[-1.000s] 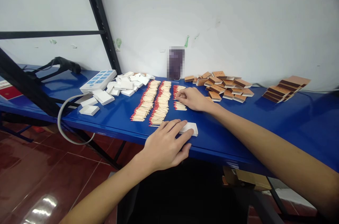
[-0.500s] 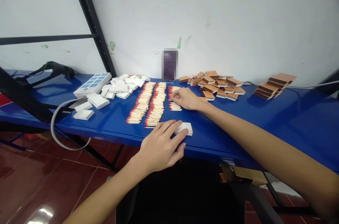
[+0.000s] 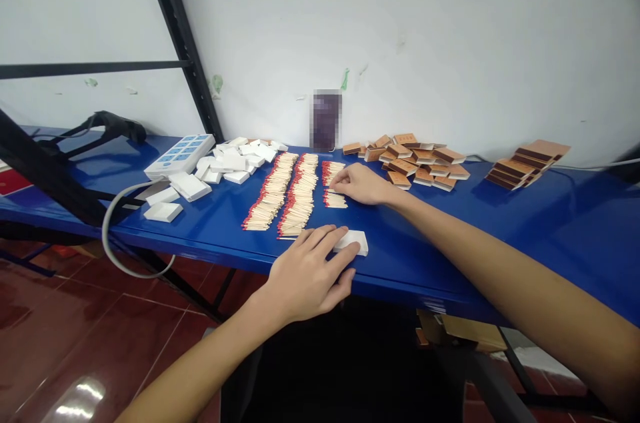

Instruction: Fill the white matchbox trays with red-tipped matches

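Observation:
My left hand [image 3: 307, 273] is closed on a small white matchbox tray [image 3: 357, 241], its fingers over the top and the thumb at the near side, close to the table's front edge. My right hand [image 3: 364, 184] reaches over a short row of red-headed matches [image 3: 336, 200], pinching matches with thumb and forefinger; how many is hidden. Left of it lie two longer rows of matches, an outer row [image 3: 271, 191] and an inner row [image 3: 300, 193], with their red heads toward the left.
White trays [image 3: 231, 162] lie heaped at left beside a white power strip [image 3: 181, 154] with a looping cable [image 3: 106, 230]. Orange matchbox sleeves [image 3: 423, 156] are piled behind my right hand. More sleeves [image 3: 525, 163] lean at far right. A blurred dark object [image 3: 326, 120] stands against the wall.
The whole view has shifted slightly, moving things a little to the right. My right hand stays pinched at the short match row, and my left hand keeps the tray in place.

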A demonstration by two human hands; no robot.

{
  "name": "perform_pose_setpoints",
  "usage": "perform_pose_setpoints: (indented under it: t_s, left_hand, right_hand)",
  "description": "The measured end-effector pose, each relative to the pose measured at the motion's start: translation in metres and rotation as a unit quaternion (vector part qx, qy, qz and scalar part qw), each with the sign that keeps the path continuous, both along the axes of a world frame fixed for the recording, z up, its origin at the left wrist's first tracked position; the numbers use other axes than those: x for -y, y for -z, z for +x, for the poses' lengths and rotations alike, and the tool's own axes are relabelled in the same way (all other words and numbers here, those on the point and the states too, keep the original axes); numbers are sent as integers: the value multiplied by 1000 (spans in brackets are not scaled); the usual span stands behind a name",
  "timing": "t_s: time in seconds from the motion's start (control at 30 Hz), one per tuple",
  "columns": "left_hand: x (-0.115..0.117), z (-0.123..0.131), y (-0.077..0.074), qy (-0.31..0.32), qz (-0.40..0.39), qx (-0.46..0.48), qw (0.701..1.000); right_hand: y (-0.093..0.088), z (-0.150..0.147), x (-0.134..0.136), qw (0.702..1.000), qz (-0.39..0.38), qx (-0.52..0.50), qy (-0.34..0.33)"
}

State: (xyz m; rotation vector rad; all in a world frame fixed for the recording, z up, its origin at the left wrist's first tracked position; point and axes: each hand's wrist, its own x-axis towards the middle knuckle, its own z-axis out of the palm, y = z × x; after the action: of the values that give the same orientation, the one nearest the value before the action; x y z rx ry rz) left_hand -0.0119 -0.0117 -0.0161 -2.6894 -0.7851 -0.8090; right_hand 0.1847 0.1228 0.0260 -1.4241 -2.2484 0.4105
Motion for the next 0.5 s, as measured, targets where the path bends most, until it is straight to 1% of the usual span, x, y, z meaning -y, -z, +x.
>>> perform_pose_setpoints:
  t_s: [0.1,0.37,0.43,0.5]
  left_hand:
    - [0,0,0,0,1,2,1000]
    - [0,1,0,-2,7,-3,1000]
    - [0,1,0,-4,5,-4,1000]
    - [0,1,0,-5,4,-5,1000]
  right_hand:
    - [1,0,1,1000,-19,-16,-13]
    - [0,0,6,999,-24,-27,-30]
    - [1,0,6,1000,-3,-28,-12]
    - [3,0,6,999,39,-22,14]
